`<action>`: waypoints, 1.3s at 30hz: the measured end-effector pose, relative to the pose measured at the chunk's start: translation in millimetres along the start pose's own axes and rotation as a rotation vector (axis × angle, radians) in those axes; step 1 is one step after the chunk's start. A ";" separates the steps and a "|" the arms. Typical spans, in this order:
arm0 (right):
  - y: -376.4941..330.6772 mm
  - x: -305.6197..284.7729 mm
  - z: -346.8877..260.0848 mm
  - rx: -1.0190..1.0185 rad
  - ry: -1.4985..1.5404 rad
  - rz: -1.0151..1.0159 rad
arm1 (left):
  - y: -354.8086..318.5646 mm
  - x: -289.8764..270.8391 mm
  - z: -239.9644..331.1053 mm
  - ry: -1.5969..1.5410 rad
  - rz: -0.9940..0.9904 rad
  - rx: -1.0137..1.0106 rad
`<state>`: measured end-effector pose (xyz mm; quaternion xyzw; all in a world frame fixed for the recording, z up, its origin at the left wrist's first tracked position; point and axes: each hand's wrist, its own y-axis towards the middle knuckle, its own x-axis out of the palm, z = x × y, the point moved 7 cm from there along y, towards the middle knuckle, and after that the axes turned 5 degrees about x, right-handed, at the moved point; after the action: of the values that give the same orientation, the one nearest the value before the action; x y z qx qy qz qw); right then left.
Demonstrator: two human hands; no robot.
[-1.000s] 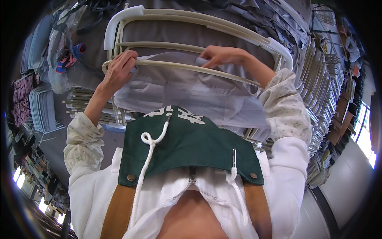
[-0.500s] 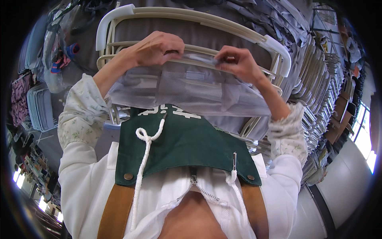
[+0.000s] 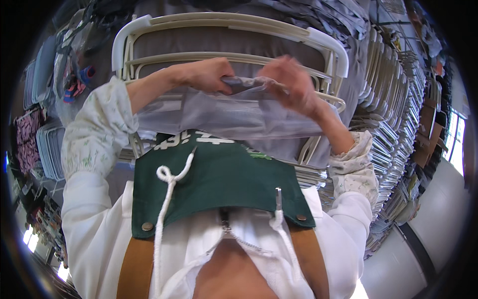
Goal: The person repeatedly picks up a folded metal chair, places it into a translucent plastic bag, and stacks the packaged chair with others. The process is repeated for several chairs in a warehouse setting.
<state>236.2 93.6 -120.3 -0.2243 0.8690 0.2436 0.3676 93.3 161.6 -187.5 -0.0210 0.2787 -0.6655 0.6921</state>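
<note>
My left hand (image 3: 213,75) is closed on the upper edge of a sheer grey mesh cloth (image 3: 224,117), which hangs below it in front of my apron. My right hand (image 3: 293,85) is at the same edge, a little to the right. Motion smears its fingers, so its grip on the cloth is unclear. Between the two hands the edge is bunched and folded. Behind them lies a cream tubular metal frame (image 3: 209,20) with white corner sleeves, its inner bars partly hidden by my hands and the cloth.
Many stacked metal tube frames (image 3: 393,89) stand at the right. Grey cloth pieces (image 3: 328,20) are heaped at the far right. Pale blue frames (image 3: 50,144) and clear plastic bags (image 3: 64,94) are on the left. Brown cardboard (image 3: 428,144) shows at the far right.
The mesh edge between my hands has become more bunched. My right hand has turned and now blurs with motion. My left hand stays at the edge, slightly lower. The view has shifted a little.
</note>
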 end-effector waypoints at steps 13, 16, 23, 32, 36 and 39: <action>-90.4 44.1 155.7 0.834 1.126 -1.331 | -5.2 -4.2 -2.9 -0.191 0.103 -0.235; -74.7 53.9 141.1 0.645 1.051 -1.042 | -8.1 -3.8 -8.1 -0.215 0.107 -0.288; -96.6 4.3 195.3 0.842 0.905 -0.218 | -3.0 -7.3 -20.4 -0.157 0.131 -0.252; -97.2 -44.7 147.5 0.611 0.820 0.006 | 34.9 55.2 115.2 0.469 0.539 0.296; -109.1 -68.9 109.2 0.365 0.446 -0.026 | 41.7 110.3 87.5 0.456 0.232 0.366; -127.4 -71.4 77.1 0.077 -0.006 -0.035 | 41.9 36.6 117.2 0.238 0.534 0.492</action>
<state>394.4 54.5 -146.9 -0.2245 0.8726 0.2040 0.3829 178.3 92.1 -118.5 0.2967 0.1848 -0.5066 0.7881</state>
